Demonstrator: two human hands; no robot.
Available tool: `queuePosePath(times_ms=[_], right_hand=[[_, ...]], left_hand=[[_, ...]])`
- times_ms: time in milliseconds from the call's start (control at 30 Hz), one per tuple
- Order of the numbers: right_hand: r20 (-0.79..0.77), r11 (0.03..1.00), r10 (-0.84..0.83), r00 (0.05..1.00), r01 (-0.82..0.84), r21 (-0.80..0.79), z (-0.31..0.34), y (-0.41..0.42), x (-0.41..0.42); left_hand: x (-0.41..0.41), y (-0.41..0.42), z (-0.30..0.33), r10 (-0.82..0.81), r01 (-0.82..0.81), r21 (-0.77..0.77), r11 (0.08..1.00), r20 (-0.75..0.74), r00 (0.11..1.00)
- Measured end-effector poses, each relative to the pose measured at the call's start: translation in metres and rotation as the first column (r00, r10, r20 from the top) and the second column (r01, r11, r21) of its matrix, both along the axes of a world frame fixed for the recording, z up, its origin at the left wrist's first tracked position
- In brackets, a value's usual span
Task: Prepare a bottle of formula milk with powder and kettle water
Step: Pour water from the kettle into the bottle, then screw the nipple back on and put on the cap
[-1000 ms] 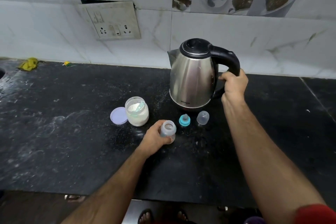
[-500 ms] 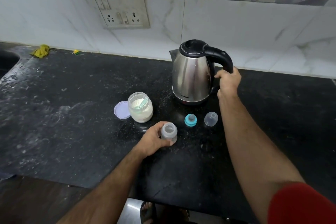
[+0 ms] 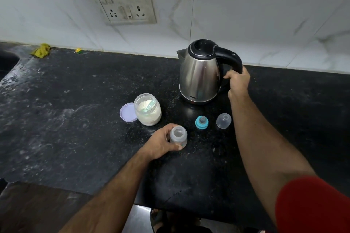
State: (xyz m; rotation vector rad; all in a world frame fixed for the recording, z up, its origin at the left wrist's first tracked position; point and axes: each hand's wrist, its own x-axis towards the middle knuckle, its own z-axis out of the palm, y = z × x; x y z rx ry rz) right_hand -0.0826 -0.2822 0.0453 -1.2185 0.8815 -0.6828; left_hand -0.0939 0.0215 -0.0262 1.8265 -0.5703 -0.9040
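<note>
Step judged: water about to be poured. Kettle [image 3: 200,73] standing on black counter [image 3: 75,119], handle gripped by right hand [image 3: 237,83]. Open bottle [image 3: 178,136] held upright near front edge, fingers of left hand [image 3: 161,143] curled round it. Next: kettle to be lifted, spout aimed at narrow mouth. Powder jar [image 3: 148,111] opened beside lid [image 3: 128,112]. White tiled wall, socket plate [image 3: 123,0] behind.

Black countertop [image 3: 75,119] with kettle [image 3: 198,77], powder jar [image 3: 148,112], lid [image 3: 127,112], bottle [image 3: 179,136]

Black speckled stone tabletop [image 3: 75,119], dusty w/ white smears, against white marble-look wall tiles [image 3: 265,24] w/ grimy switch/socket plate [image 3: 123,0]; yellow rag [image 3: 40,50] at back left.
</note>
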Motion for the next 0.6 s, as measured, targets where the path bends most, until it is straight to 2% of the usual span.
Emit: queuePosePath(times_ms=[200, 333, 467, 533, 600], right_hand=[[-0.010, 0.999, 0.037, 0.999, -0.037, -0.002, -0.006, -0.005, -0.006], [-0.079, 0.994, 0.102, 0.992, -0.105, -0.039, -0.004, -0.011, -0.007], [-0.286, 0.979, 0.174, 0.942, -0.197, -0.055, -0.004, -0.021, -0.009], [-0.337, 0.982, 0.099, 0.936, -0.146, -0.118, -0.003, -0.020, -0.016], [-0.268, 0.971, -0.075, 0.960, 0.009, -0.241, 0.000, -0.007, -0.030]], left_hand=[[0.000, 0.000, 0.001, -0.001, 0.001, 0.010, 1.000, 0.007, 1.000], [-0.001, 0.000, 0.003, -0.007, 0.007, 0.016, 1.000, 0.009, 1.000], [-0.001, 0.000, 0.007, -0.029, 0.028, 0.032, 0.999, 0.026, 0.999], [-0.001, 0.000, 0.008, -0.035, 0.034, 0.026, 0.999, 0.029, 0.999], [-0.001, 0.000, 0.008, -0.039, 0.038, 0.018, 0.999, 0.034, 0.999]])
